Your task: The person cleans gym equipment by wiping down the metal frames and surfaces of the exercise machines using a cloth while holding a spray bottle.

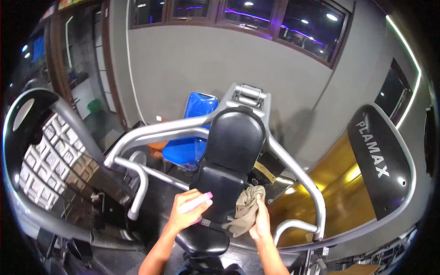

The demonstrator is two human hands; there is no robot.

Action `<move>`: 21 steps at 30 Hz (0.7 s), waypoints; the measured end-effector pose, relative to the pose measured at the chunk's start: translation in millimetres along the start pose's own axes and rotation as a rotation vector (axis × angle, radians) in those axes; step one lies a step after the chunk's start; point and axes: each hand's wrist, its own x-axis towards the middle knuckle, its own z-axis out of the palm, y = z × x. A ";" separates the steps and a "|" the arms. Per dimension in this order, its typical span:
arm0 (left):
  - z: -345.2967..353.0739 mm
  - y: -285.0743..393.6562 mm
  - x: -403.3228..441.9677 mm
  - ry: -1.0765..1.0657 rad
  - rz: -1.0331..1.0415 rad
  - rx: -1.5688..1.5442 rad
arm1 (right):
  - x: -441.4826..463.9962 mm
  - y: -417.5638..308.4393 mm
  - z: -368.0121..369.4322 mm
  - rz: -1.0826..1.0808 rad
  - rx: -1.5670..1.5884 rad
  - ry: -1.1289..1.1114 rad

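My left hand [185,211] is closed around a spray bottle [193,203] with a white head and a pink nozzle; the hand hides its lower part. A crumpled olive-grey cloth [246,211] is gripped in my right hand [261,220], with folds hanging to the left of the fingers. Both hands are above the black padded seat of a gym machine. Its tall black backrest [236,142] rises beyond them, and a smaller black pad [203,242] lies nearer to me, below my left hand.
Grey metal bars [302,178] curve around the seat on both sides. A dark panel marked PLAMAX [378,160] stands at right, and a weight-stack housing [55,156] at left. Behind the machine are a blue chair [183,149] and a grey wall [183,59] with windows.
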 end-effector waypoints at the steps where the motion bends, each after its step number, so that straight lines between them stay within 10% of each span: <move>1: -6.3 -6.1 12.5 -0.016 0.036 -0.020 | 4.8 -5.1 5.7 -0.005 0.003 0.017; 21: -37.5 -31.9 270.7 -0.169 -0.122 -0.155 | 184.3 -183.2 1.2 -0.303 -0.485 0.125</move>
